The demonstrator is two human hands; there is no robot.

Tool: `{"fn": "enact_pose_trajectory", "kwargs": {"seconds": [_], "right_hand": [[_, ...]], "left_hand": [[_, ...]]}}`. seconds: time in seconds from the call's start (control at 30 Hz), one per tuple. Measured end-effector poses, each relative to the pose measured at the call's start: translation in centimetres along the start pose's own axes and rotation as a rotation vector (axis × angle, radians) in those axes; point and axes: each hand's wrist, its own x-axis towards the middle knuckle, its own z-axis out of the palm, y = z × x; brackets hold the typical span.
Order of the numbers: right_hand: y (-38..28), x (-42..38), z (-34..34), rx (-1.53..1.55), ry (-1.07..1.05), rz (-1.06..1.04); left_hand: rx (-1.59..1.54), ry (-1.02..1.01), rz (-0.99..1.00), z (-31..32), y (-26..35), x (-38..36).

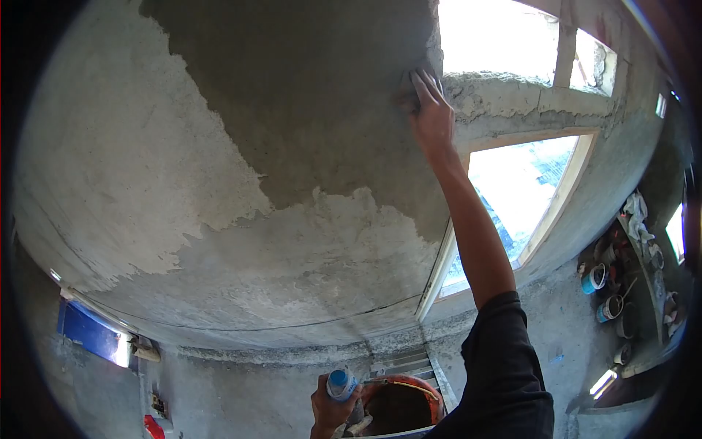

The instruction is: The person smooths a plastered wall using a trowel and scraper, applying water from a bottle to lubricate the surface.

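Observation:
My right hand (433,121) is stretched up against the wall, on the dark wet plaster (307,95) close to the window opening's edge. Its fingers are bent around something thin and dark, which is blurred and mostly hidden by the hand. Low in the view, my left hand (329,410) is closed around a clear plastic bottle (341,384) with a blue top. Just right of that hand stands an orange-rimmed bucket (436,402) with dark contents.
A ladder (409,362) stands behind the bucket. To the right are a wood-framed window (585,157) and an upper opening (501,36) with rough edges. Paint buckets (594,279) sit on the floor at far right. A blue panel (86,329) is at lower left.

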Motion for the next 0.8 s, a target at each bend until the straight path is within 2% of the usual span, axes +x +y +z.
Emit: {"fn": "enact_pose_trajectory", "kwargs": {"seconds": [0.03,0.1,0.13,0.2,0.23,0.3,0.43,0.5,0.63,0.7,0.73,0.8], "right_hand": [[-0.3,-0.3,-0.2,0.001,0.002,-0.003],[-0.9,-1.0,-0.9,0.056,-0.188,0.266],[-0.7,-1.1,-0.8,0.054,-0.188,0.265],[-0.2,-1.1,-0.5,0.136,0.048,0.131],[0.1,-0.7,-0.2,0.135,0.051,0.131],[0.6,0.3,0.3,0.141,0.15,-0.059],[0.3,-1.6,0.9,-0.047,0.098,-0.102],[-0.5,-3.3,0.0,0.066,-0.185,0.157],[-0.9,-2.6,-1.1,0.202,-0.116,0.207],[-0.7,-0.8,-0.8,0.362,0.196,0.061],[-0.2,-0.5,-0.2,0.361,0.196,0.063],[0.6,-0.5,0.9,0.088,0.144,-0.155]], "left_hand": [[0.0,0.005,-0.006,0.0,0.0,0.0],[-0.022,0.007,-0.004,-0.2,0.4,0.0],[-0.038,0.004,-0.005,-0.3,0.4,0.0],[-0.024,0.011,-0.003,-0.2,-0.1,-0.2],[-0.007,0.02,0.0,-0.2,-0.3,-0.2],[-0.001,0.014,0.003,-0.3,-0.4,-0.2],[0.017,0.011,-0.011,-0.1,-0.7,-0.3],[0.02,0.004,-0.012,-0.1,-0.6,-0.3],[0.017,0.003,-0.029,-0.4,-0.4,-0.6],[0.017,0.001,-0.036,-0.4,-0.2,-0.7],[0.012,-0.002,-0.042,-0.3,-0.2,-0.7],[0.012,-0.006,-0.044,-0.1,-0.2,-0.7]]}}
